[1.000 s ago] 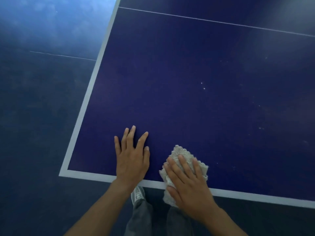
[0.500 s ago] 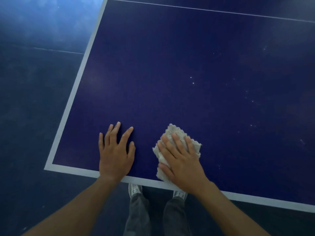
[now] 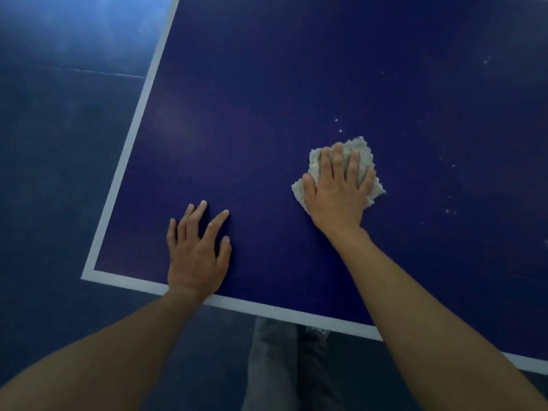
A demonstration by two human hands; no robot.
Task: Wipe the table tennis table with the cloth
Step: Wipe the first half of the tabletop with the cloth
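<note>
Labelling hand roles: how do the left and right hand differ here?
The left hand lies bare on the table near its front edge; the right hand presses the cloth, farther in. The left hand is splayed wide; the right hand is less spread. Both are flat and palm down.

Under the right hand (image 3: 338,191), the cloth (image 3: 361,147) is coloured pale grey; the table (image 3: 267,114) is painted deep blue, bordered with white.
</note>
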